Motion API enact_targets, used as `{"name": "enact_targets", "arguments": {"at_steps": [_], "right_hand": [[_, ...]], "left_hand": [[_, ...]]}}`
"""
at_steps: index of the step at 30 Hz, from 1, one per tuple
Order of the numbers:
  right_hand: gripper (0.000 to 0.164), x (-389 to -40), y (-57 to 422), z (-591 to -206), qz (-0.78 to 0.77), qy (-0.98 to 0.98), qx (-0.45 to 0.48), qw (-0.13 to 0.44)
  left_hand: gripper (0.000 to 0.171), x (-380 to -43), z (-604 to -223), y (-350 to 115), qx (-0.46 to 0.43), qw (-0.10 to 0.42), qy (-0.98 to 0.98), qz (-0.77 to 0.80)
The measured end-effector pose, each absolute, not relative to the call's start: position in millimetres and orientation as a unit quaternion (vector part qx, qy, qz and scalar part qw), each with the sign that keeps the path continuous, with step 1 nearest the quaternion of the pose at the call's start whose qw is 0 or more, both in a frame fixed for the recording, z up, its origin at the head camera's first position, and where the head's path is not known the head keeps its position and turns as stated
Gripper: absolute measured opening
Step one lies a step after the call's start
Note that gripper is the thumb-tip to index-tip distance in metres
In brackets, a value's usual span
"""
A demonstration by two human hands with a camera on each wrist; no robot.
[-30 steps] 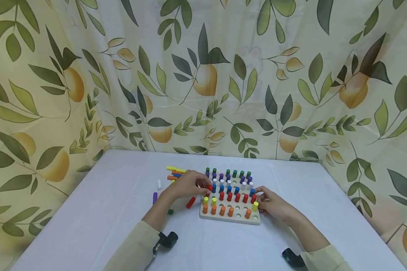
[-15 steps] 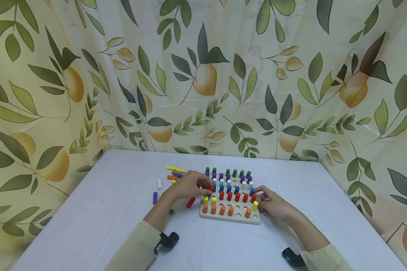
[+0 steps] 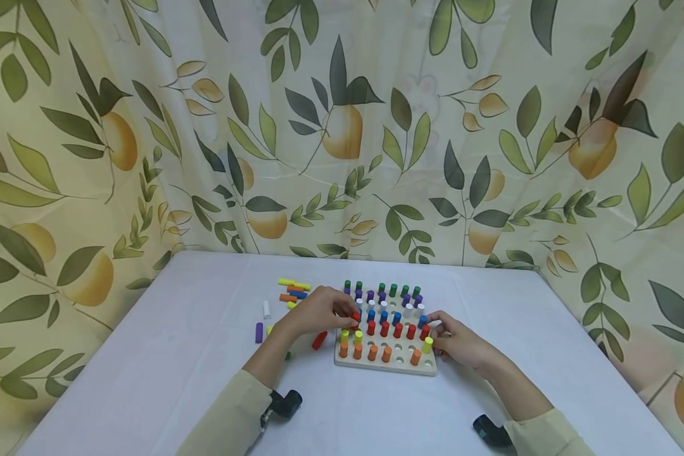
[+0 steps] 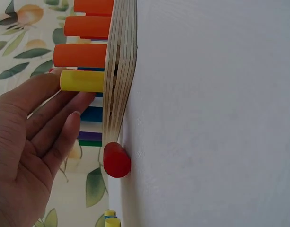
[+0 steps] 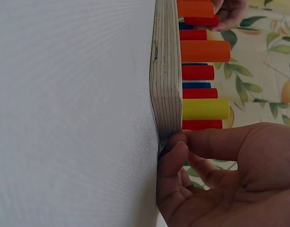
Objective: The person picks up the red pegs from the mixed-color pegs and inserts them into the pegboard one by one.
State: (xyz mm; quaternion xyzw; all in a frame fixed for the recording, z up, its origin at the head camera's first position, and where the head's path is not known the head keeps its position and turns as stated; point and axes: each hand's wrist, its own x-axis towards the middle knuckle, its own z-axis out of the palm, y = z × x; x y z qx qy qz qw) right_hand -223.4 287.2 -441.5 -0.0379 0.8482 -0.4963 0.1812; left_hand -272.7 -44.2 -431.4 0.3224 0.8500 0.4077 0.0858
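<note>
A wooden pegboard [image 3: 384,369] lies on the table with rows of green, purple, white, blue, red, yellow and orange pegs standing in it. At its left end my left hand [image 3: 318,311] pinches a red peg [image 3: 356,318] at the end of the red row; in the left wrist view a yellow peg [image 4: 82,81] partly hides those fingertips. My right hand [image 3: 458,342] grips the board's right edge, with thumb and finger at the corner in the right wrist view. A yellow peg [image 5: 205,109] stands close to that corner.
Left of the board lie loose pegs: a red peg [image 3: 319,340], a purple peg [image 3: 259,332], a white peg [image 3: 266,309], and a cluster with yellow pegs [image 3: 287,282], orange and blue ones. My left forearm partly covers some. A leaf-patterned curtain [image 3: 342,126] hangs behind the table.
The left hand has shifted very slightly right with the red peg at the row's end. My right hand stays at the board's edge, and the head view has tilted a little.
</note>
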Motion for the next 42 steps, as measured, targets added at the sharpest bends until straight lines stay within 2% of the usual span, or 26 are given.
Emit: {"name": "enact_targets", "arguments": {"at_steps": [42], "right_hand": [[0.041,-224.9,286.5,-441.8,-0.497,0.847,-0.032,0.184]], "left_hand": [[0.012,-271.8,-431.4,-36.3,0.327,0.113,0.851,0.395]]}}
